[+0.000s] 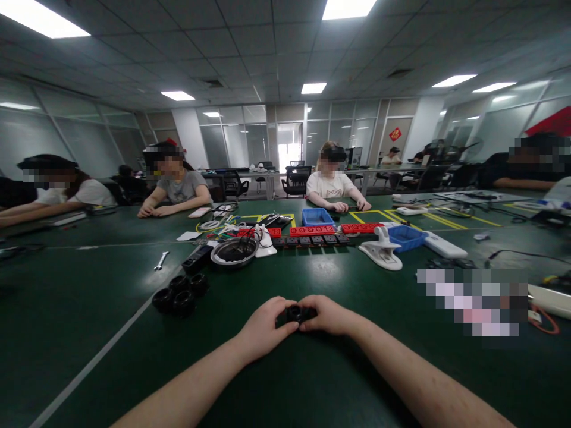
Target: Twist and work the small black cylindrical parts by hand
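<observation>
Low over the front of the green table, my left hand (274, 321) and my right hand (325, 315) meet at a small black part with a round opening (295, 312). Fingers and thumbs of both hands are closed around it from either side, and they cover much of its outline. Its exact kind I cannot make out. To the left, several glossy black ring-shaped pieces (182, 297) sit clustered together, apart from my hands.
Beyond my hands lie a round metal dish (234, 252), a white clip stand (381, 252), red strips (312, 230) and blue trays (317, 217) (405, 238). A wrench (161, 260) rests at left. Other people sit around the table.
</observation>
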{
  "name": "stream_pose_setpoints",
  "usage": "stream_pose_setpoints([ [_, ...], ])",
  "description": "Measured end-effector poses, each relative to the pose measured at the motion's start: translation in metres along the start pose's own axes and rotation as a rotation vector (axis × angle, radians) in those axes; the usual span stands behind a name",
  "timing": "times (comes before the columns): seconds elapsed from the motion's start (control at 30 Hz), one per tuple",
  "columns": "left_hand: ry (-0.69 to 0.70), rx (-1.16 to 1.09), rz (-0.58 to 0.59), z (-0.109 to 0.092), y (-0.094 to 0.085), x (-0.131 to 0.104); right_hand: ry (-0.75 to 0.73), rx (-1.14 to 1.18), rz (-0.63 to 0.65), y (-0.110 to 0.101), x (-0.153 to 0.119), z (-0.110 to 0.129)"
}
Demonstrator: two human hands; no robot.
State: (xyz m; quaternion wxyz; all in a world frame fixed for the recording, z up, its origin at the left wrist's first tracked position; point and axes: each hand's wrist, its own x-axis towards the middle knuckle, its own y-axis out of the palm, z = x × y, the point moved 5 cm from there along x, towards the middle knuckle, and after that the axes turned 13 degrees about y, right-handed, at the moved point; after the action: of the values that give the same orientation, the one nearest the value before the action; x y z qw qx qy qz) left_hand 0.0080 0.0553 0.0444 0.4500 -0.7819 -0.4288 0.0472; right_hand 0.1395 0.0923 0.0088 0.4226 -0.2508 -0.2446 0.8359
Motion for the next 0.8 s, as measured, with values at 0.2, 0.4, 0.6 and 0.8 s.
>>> stream_pose_setpoints([
  [0.2,-0.152,0.087,-0.079,0.009,0.004,-0.002,0.095,-0.278,-0.214,0.004,-0.003,0.01],
  [0.4,-0.138,0.149,-0.144,0.01,0.004,-0.004,0.09,-0.476,-0.36,0.008,-0.008,0.022],
  [0.6,-0.015,0.041,-0.107,0.0,-0.001,-0.001,-0.066,-0.154,-0.071,-0.001,-0.01,0.021],
  [0.8,-0.005,-0.092,0.061,-0.003,-0.003,0.001,-0.032,-0.035,0.094,-0.002,-0.007,0.009],
])
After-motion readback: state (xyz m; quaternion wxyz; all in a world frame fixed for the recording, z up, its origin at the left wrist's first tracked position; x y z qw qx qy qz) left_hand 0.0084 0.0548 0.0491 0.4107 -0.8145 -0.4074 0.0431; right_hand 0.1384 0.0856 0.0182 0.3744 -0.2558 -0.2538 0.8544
